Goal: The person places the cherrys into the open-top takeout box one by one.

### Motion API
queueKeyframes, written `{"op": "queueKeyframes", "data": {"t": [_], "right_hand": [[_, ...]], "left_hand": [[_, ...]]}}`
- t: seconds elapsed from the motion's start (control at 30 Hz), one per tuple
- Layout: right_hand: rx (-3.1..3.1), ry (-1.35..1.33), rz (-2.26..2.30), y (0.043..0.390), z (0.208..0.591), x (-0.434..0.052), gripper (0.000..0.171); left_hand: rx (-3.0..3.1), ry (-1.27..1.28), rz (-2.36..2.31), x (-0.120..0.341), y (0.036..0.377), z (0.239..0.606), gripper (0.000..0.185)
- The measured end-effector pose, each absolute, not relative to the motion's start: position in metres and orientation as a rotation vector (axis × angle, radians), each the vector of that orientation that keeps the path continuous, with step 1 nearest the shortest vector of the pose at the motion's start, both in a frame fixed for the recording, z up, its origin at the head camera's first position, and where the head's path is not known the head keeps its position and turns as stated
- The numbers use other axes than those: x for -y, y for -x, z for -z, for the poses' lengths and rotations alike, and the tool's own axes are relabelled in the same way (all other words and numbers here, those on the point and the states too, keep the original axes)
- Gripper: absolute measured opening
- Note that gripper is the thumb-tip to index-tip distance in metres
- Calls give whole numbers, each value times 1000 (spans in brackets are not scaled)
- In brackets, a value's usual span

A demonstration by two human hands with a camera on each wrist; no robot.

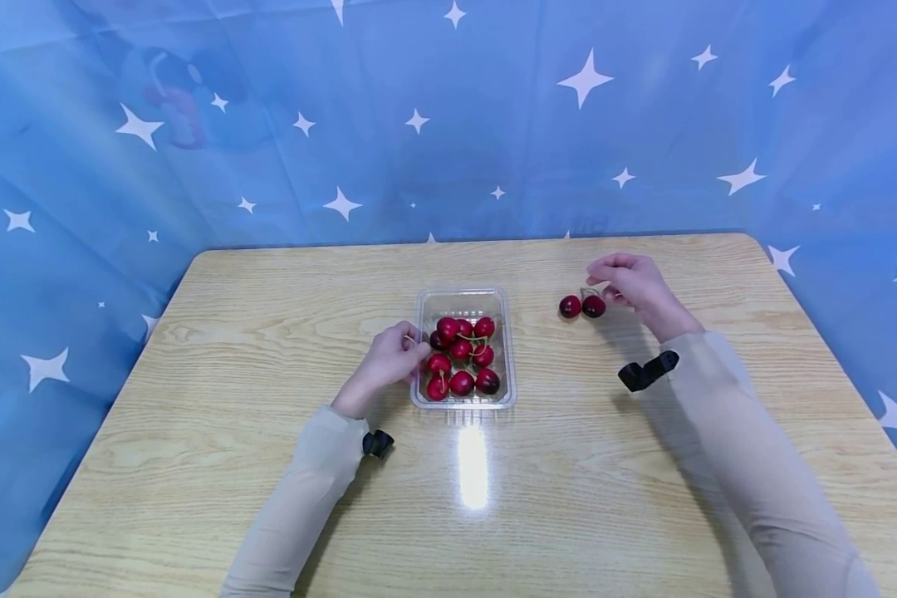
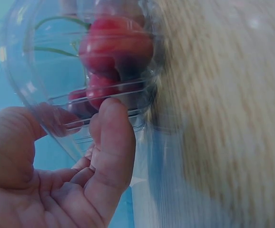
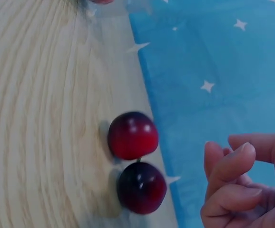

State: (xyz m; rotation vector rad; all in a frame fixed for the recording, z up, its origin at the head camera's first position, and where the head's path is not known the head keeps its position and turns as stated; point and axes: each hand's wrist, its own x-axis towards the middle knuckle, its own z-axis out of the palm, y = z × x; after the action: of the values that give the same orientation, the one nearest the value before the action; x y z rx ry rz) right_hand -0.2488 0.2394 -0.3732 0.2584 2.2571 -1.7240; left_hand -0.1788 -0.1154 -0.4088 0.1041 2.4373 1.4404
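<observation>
A clear plastic container [image 1: 510, 365] holds several red cherries [image 1: 461, 350], some with green stems. My left hand [image 1: 392, 355] grips the container's left wall, the thumb over the rim and a fingertip [image 2: 112, 109] against the outside in the left wrist view. Two dark red cherries, one left [image 1: 570, 306] and one right [image 1: 594, 306], lie side by side on the table, their thin stems rising between them. Close beside this pair hovers my right hand [image 1: 631, 286], its fingers loosely bent. In the right wrist view a gap separates the fingers [image 3: 232, 166] from both fruits.
The wooden table [image 1: 269, 332] has light grain and rounded far corners. Behind it hangs a blue curtain [image 1: 456, 166] with white stars. Black wrist cameras, one left [image 1: 377, 443] and one right [image 1: 648, 371], are worn at the sleeves.
</observation>
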Motion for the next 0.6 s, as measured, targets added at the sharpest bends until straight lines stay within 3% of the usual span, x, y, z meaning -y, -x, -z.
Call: {"op": "queueKeyframes", "data": {"t": [0.27,0.6], "right_hand": [[-2210,-321,1749,258,385,-250,24],[-2316,-275,1572,270,395,-256,35]], "left_hand": [[-2439,-103,-1433,114,178,407,9],[-2450,-104,-1420,115,179,409,10]]}}
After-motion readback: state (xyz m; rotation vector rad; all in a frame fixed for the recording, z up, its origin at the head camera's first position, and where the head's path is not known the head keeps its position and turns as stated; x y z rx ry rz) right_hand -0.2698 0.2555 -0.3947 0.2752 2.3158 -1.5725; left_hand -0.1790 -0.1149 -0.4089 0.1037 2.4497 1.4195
